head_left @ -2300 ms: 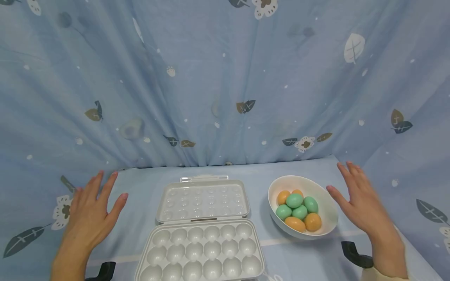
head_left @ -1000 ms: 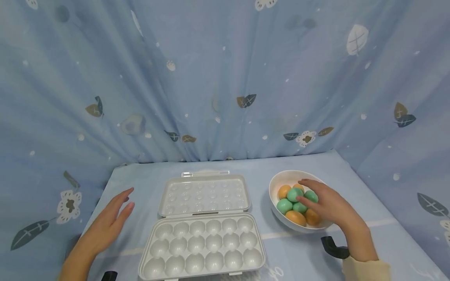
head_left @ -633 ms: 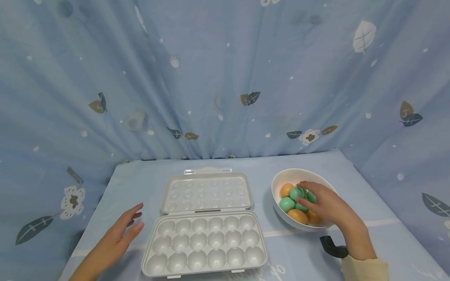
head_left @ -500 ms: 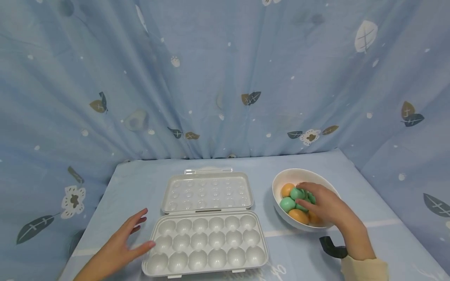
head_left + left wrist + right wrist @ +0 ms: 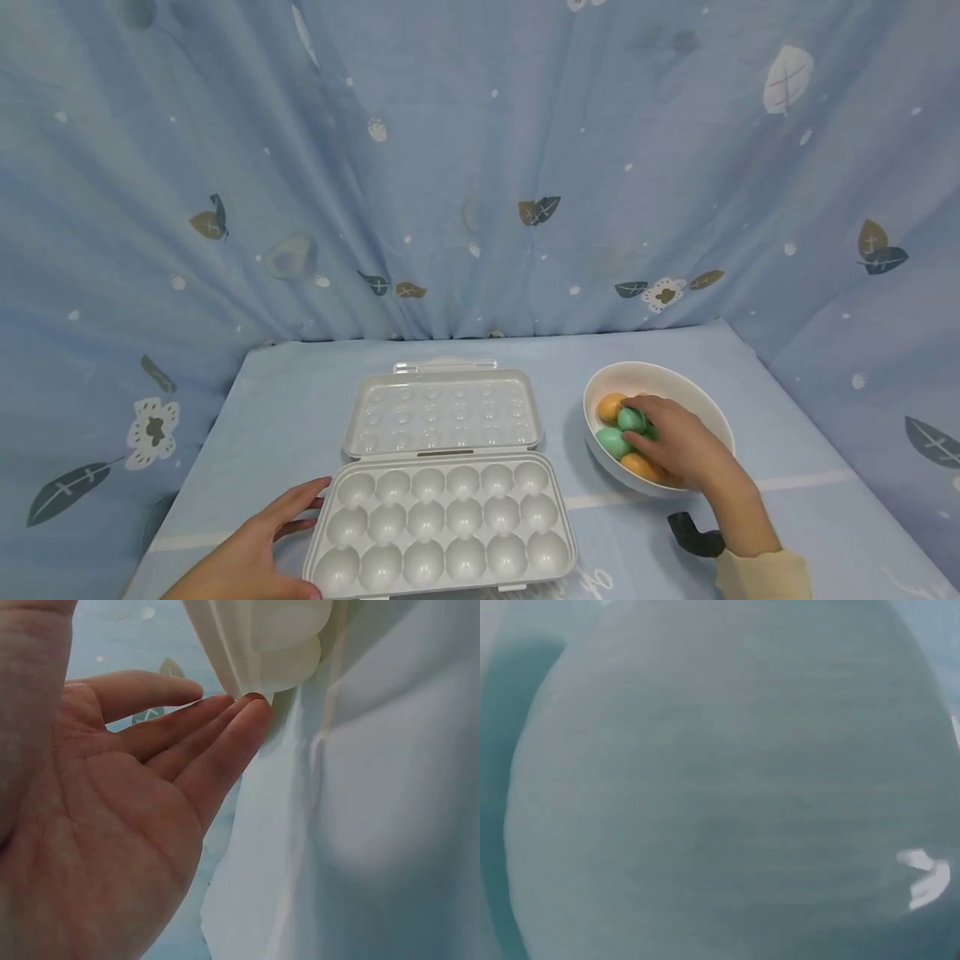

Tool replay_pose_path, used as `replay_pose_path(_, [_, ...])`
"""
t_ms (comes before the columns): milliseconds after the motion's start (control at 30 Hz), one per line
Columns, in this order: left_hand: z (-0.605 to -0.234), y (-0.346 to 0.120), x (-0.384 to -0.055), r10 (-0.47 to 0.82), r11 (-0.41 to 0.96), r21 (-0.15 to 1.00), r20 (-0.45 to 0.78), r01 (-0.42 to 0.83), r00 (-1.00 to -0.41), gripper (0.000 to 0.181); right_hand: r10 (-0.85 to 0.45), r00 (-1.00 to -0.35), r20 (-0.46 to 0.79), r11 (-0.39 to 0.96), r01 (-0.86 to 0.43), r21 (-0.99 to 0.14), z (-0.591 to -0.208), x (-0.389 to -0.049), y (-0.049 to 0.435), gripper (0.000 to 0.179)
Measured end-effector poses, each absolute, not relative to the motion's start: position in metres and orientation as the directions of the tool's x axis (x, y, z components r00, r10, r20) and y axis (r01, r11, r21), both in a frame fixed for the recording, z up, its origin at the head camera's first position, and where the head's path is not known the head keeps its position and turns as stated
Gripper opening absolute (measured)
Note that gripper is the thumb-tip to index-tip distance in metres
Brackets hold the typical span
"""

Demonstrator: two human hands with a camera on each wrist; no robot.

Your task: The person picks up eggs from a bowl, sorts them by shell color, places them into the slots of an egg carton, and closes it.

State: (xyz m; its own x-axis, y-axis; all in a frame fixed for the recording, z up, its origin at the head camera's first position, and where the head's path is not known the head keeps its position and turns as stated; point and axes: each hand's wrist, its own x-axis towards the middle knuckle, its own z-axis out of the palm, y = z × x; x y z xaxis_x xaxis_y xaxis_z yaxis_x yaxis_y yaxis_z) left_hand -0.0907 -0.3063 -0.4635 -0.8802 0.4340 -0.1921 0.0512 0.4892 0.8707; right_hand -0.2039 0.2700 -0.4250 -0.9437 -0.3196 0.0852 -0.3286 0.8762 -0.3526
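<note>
My left hand [image 5: 255,554] is beside the left edge of an opened egg box [image 5: 442,523], which has a pale base with rows of round hollows. Its fairly straight fingers reach the box's side, thumb near the front corner. In the left wrist view the fingertips [image 5: 259,709] meet the underside of the box [image 5: 289,669]. My right hand [image 5: 686,442] reaches into a white bowl [image 5: 697,398] and pinches a green egg [image 5: 632,419] between thumb and fingers. Another green egg [image 5: 613,442] and orange eggs [image 5: 641,467] lie around it; the hand hides others.
The box's clear lid [image 5: 442,412] lies folded back behind the base. A patterned blue curtain [image 5: 450,167] rises at the table's [image 5: 285,392] back. The bowl's outer wall [image 5: 727,780] fills the right wrist view. A black wrist mount [image 5: 697,537] sits beneath my right wrist.
My left hand has come down and rightward to the egg box's left edge. My right hand has moved left into the bowl, its thumb and fingers closing around a green egg.
</note>
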Motion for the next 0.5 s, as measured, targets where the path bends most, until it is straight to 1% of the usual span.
replay_pose_path(167, [-0.4667,-0.306,-0.0898,0.47,0.455,0.887,-0.168,0.075,-0.867,0.096,-0.314,-0.944,0.1,0.882,-0.33,-0.337,-0.4266,-0.205,0.268,0.04])
replay_pose_path(300, [-0.4693,-0.3047,-0.0871,0.483,0.478,0.86,-0.09,0.176,-0.871,0.094,-0.306,-0.947,0.1,0.884,-0.322,-0.34,-0.4273,-0.2045,0.267,0.042])
replay_pose_path(400, [-0.4719,-0.304,-0.0858,0.48,0.523,0.813,-0.035,0.254,-0.876,0.098,-0.297,-0.951,0.09,0.886,-0.309,-0.346,-0.4273,-0.2041,0.2659,0.045])
replay_pose_path(500, [-0.474,-0.3035,-0.0852,0.476,0.515,0.825,-0.047,0.234,-0.878,0.099,-0.289,-0.954,0.079,0.887,-0.298,-0.353,-0.4267,-0.204,0.2641,0.047])
